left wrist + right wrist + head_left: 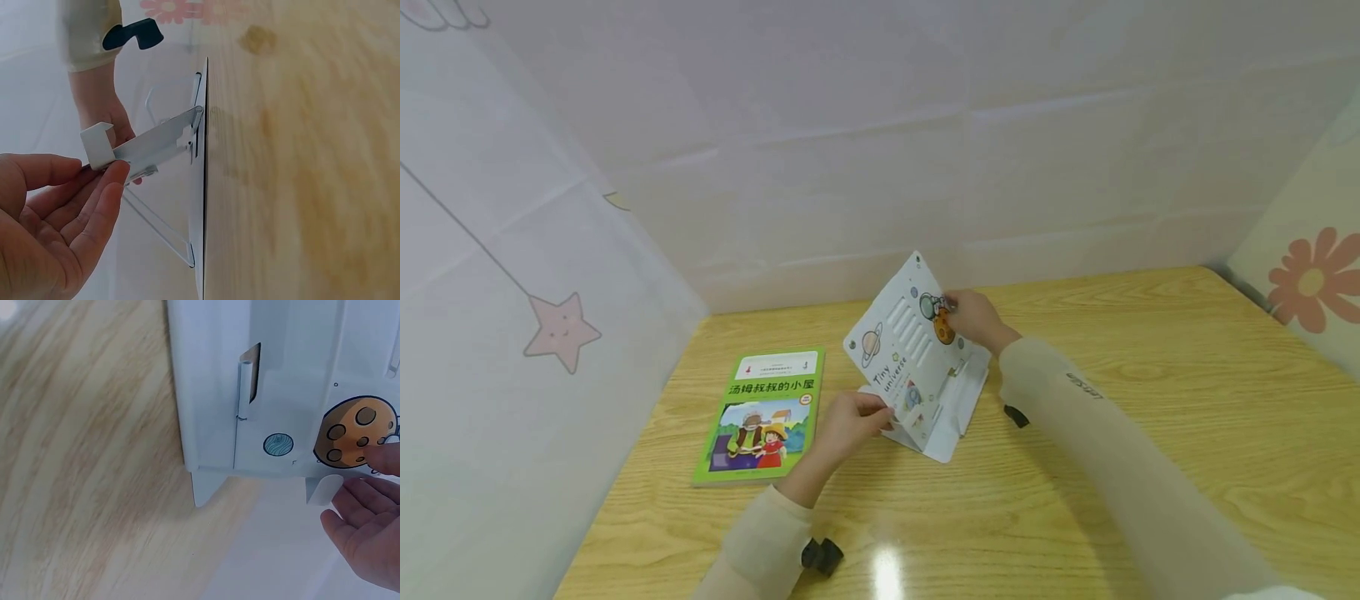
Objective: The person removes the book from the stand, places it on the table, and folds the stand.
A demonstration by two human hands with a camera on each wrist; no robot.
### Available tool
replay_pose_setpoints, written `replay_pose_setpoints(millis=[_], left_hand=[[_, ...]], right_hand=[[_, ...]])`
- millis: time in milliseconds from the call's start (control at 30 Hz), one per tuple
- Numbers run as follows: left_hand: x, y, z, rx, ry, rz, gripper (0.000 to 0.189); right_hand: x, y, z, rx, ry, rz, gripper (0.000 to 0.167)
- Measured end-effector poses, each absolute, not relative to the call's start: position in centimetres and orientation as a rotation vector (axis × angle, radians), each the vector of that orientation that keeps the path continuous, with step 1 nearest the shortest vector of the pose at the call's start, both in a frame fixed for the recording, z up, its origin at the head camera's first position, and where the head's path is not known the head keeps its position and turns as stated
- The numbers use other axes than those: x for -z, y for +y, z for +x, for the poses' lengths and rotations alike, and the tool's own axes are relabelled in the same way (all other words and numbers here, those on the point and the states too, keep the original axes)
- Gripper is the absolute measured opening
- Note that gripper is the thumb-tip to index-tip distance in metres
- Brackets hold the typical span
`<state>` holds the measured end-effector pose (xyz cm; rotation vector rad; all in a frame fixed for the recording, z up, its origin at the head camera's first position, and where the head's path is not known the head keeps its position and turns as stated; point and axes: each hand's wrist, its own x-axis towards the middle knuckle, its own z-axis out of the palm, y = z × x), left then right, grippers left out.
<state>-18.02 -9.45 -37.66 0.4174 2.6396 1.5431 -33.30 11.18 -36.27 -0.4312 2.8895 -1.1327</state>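
Observation:
A white metal book stand with "Tiny universe" and planet pictures stands on the table, its panel tilted up from a flat base. My left hand pinches the panel's lower left edge between thumb and fingers. In the left wrist view, that hand is at a small bent tab, and wire legs show below the panel. My right hand grips the panel's right edge beside the orange planet. In the right wrist view, its thumb lies on the printed face and the other fingers are partly behind the edge.
A green-covered picture book lies flat on the wooden table, left of the stand. A pale cloth wall rises behind the table's far edge. Black pieces stick out at both sleeves.

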Motion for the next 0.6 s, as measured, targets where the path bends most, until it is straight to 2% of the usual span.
replay_pose_setpoints(millis=[467,600], left_hand=[[37.9,-8.4,-17.9,-1.592,2.582,0.482,0.015],[37.9,-8.1,-17.8,-1.605,2.567,0.488,0.016]], right_hand=[[35.5,9.8,-33.1,1.067,2.928,-0.457,0.035],[35.5,9.5,-33.2,1.068,2.916,-0.449,0.036]])
